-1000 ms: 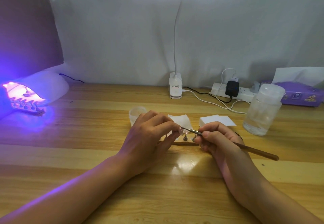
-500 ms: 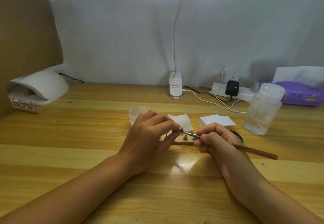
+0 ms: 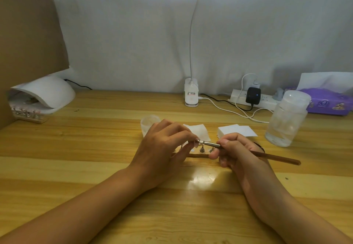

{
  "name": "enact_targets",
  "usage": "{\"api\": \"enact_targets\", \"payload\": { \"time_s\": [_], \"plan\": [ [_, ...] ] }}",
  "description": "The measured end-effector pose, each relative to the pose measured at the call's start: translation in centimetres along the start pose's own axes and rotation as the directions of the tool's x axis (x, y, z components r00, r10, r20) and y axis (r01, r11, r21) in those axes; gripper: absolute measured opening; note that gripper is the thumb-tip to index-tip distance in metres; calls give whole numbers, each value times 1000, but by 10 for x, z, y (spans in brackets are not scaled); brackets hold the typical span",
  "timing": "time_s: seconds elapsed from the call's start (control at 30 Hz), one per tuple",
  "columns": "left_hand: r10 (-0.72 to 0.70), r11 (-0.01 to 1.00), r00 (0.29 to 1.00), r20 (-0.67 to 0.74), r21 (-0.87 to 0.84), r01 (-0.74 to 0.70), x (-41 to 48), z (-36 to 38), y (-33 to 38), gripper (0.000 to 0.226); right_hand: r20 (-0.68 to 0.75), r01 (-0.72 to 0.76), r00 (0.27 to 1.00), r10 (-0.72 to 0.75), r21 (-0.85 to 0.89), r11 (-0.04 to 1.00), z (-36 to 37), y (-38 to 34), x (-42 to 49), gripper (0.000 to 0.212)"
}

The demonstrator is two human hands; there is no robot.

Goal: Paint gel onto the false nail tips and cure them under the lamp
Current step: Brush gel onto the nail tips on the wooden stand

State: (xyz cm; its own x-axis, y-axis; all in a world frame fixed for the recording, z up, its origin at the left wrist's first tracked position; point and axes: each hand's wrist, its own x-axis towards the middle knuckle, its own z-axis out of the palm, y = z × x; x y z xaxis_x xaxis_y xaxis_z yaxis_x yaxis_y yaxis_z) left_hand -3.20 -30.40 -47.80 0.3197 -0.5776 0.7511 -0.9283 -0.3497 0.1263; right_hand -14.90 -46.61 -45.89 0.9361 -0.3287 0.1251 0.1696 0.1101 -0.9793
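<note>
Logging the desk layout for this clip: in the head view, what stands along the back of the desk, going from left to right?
Curing lamp → desk lamp base → power strip → clear bottle → tissue pack.

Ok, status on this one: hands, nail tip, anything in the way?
Left hand pinches nail tip. Right hand holds brush, bristles at the tip. Nothing blocking.
</note>
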Motion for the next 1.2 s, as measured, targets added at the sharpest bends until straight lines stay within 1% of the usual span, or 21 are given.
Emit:
{"api": "enact_targets", "payload": {
  "time_s": [0.13,0.27,0.53,0.73,0.83,0.9,0.97,1.03,1.2],
  "plan": [
    [10,1000,1000,2,-1,-10,0,0,0,13,-35,-12,999,11,-30,999,-1,3,2,9],
    [1,1000,1000,-1,-19,-1,-1,0,0,10,-38,-12,999,11,-19,1000,-1,2,1,9],
    [-16,999,1000,2,-37,16,-1,0,0,16,-55,-26,998,26,-9,1000,-1,2,0,8],
    [-25,998,1000,-6,-52,24,-1,0,0,16,-82,-33,996,35,18,999,-2,2,1,15],
    [-35,998,999,-12,-48,34,-1,-1,1,17,-97,-39,994,46,71,997,-2,2,3,16],
    [-36,998,999,-18,-49,35,0,-1,1,16,-84,-40,995,48,94,995,-3,2,3,14],
    [-28,998,999,-23,-48,26,0,-1,2,15,-53,-30,998,34,74,997,-3,1,2,11],
    [-18,999,1000,-26,-44,16,0,-2,2,13,-26,-17,999,18,52,999,-2,1,0,3],
    [-25,999,999,-23,-49,23,0,-2,2,14,-29,-8,1000,8,3,1000,-2,2,1,5]
  ]
}}
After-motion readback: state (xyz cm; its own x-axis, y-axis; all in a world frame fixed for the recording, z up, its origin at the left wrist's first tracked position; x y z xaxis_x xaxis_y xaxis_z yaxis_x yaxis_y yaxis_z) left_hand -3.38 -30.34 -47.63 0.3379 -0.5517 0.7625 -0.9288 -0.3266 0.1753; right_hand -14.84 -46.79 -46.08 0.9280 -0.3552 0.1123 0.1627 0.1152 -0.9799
